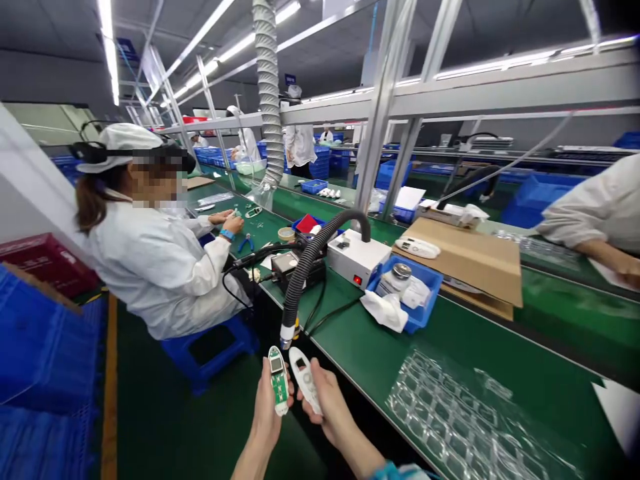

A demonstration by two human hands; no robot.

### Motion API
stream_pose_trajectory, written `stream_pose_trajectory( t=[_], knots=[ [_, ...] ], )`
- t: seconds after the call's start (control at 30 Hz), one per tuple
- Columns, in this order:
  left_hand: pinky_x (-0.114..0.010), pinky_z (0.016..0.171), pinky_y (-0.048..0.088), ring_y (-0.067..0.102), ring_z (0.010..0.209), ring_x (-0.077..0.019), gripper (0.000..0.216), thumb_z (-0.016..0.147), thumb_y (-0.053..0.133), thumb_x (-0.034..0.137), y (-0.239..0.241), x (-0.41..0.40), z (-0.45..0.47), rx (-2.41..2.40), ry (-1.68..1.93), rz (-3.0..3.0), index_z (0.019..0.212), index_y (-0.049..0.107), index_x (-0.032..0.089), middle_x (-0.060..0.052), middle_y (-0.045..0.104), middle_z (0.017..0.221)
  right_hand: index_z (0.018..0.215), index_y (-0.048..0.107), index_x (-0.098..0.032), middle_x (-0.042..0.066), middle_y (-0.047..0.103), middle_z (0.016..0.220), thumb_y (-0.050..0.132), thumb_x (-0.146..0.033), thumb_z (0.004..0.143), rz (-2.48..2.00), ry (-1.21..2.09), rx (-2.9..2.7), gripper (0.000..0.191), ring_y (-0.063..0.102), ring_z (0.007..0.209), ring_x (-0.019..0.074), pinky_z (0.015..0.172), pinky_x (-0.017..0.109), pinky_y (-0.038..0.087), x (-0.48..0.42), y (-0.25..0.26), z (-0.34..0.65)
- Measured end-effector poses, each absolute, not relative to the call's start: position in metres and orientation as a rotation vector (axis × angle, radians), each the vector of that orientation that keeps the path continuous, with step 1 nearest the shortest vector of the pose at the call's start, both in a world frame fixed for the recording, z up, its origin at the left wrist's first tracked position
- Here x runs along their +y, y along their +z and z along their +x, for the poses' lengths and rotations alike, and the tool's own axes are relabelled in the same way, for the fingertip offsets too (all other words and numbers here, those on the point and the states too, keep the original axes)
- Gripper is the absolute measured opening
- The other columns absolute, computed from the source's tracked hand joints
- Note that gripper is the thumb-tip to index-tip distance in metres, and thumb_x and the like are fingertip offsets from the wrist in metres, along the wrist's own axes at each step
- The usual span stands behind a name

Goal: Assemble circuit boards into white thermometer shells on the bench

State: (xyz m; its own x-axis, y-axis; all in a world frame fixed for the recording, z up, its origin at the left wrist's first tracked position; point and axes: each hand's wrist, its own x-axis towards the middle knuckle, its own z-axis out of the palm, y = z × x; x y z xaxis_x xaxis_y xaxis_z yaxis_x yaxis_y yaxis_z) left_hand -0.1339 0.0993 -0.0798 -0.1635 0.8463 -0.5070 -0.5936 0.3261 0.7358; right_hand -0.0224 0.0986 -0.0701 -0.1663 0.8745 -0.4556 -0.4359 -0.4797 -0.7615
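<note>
My left hand (265, 408) is closed around a white casing half with a green circuit board (279, 387) in it, a small grey screen near its top. In my right hand (330, 403) is a white casing cover (305, 380) with a dark window and a round button area, its outer face towards me. The two parts are held side by side, a narrow gap between them, in front of the bench edge. Just above them hangs the nozzle of a ribbed black hose (290, 313).
A white box (357, 257) with a red switch feeds the hose. Beside it, a blue bin (425, 308) holds a jar and white cloths. Clear blister trays (450, 407) lie at right, cardboard (470, 257) behind. A seated co-worker (160, 267) works at left.
</note>
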Motion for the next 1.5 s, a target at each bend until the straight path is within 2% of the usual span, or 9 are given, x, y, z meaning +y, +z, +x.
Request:
stream_pose_trajectory(
  t=[0.17,0.3,0.43,0.7,0.9,1.03,1.2,1.33,1.5],
  knots=[
    [-0.019,0.039,0.036,0.049,0.040,-0.0088,0.050,0.074,0.057,0.066,-0.076,0.090,-0.152,1.203,1.376,0.187,0.074,0.056,0.017,0.004,0.051,0.048,0.063,0.051,-0.016,0.001,0.056,0.043,0.058,-0.071,0.070,-1.112,1.908,-0.572,0.056,0.043,0.026,0.0067,0.024,0.014,0.016,0.118,-0.075,-0.075],
    [-0.021,0.040,0.037,0.047,0.037,-0.0092,0.053,0.072,0.057,0.069,-0.073,0.087,-0.134,1.145,1.314,0.201,0.063,0.052,0.017,0.005,0.048,0.044,0.060,0.052,-0.016,0.001,0.055,0.040,0.059,-0.068,0.070,-1.139,1.810,-0.543,0.053,0.040,0.024,0.0064,0.024,0.015,0.013,0.108,-0.083,-0.058],
    [-0.021,0.042,0.037,0.047,0.038,-0.0092,0.057,0.071,0.053,0.074,-0.072,0.091,-0.116,1.112,1.303,0.220,0.062,0.051,0.017,0.006,0.045,0.043,0.056,0.051,-0.016,0.001,0.054,0.040,0.060,-0.068,0.070,-1.171,1.750,-0.556,0.055,0.040,0.024,0.0069,0.023,0.015,0.012,0.105,-0.084,-0.039],
    [-0.019,0.040,0.033,0.045,0.038,-0.0081,0.054,0.071,0.057,0.070,-0.066,0.087,-0.142,1.178,1.399,0.236,0.062,0.051,0.017,0.005,0.049,0.043,0.063,0.053,-0.016,0.001,0.056,0.041,0.059,-0.065,0.072,-1.133,1.834,-0.590,0.051,0.040,0.025,0.0063,0.024,0.015,0.013,0.112,-0.072,-0.072],
    [-0.018,0.039,0.032,0.045,0.039,-0.0076,0.051,0.074,0.057,0.066,-0.057,0.096,-0.130,1.164,1.339,0.350,0.070,0.057,0.016,0.005,0.051,0.047,0.075,0.060,-0.011,0.001,0.057,0.044,0.062,-0.069,0.069,-1.087,1.796,-0.580,0.058,0.038,0.025,0.0051,0.024,0.014,0.013,0.098,-0.064,-0.037],
    [-0.016,0.037,0.031,0.046,0.041,-0.0068,0.047,0.074,0.058,0.064,-0.050,0.104,-0.117,1.126,1.319,0.397,0.077,0.058,0.017,0.005,0.053,0.054,0.072,0.062,-0.009,0.003,0.060,0.050,0.064,-0.067,0.071,-1.009,1.803,-0.531,0.058,0.044,0.029,0.0057,0.026,0.015,0.025,0.074,-0.051,0.004],
    [-0.016,0.035,0.030,0.043,0.041,-0.0057,0.046,0.075,0.057,0.063,-0.051,0.086,-0.105,1.088,1.310,0.375,0.079,0.057,0.017,0.006,0.050,0.054,0.072,0.066,-0.007,0.010,0.067,0.067,0.069,-0.058,0.073,-0.891,1.843,-0.406,0.050,0.060,0.048,0.0133,0.041,0.022,0.044,0.033,-0.040,0.045],
    [-0.016,0.037,0.034,0.048,0.046,-0.0061,0.040,0.079,0.059,0.055,-0.054,0.085,-0.100,1.042,1.333,0.318,0.085,0.059,0.015,0.002,0.056,0.065,0.082,0.070,-0.007,0.010,0.068,0.070,0.072,-0.055,0.072,-0.847,1.860,-0.297,0.049,0.062,0.056,0.0153,0.050,0.024,0.047,0.006,-0.037,0.065],
    [-0.015,0.038,0.034,0.048,0.046,-0.0062,0.033,0.091,0.042,0.042,-0.060,0.100,-0.103,1.026,1.377,0.218,0.080,0.056,0.015,0.003,0.052,0.061,0.090,0.072,-0.009,0.009,0.068,0.071,0.074,-0.054,0.069,-0.833,1.846,-0.235,0.050,0.061,0.059,0.0148,0.053,0.024,0.045,-0.011,-0.034,0.076]
  ],
)
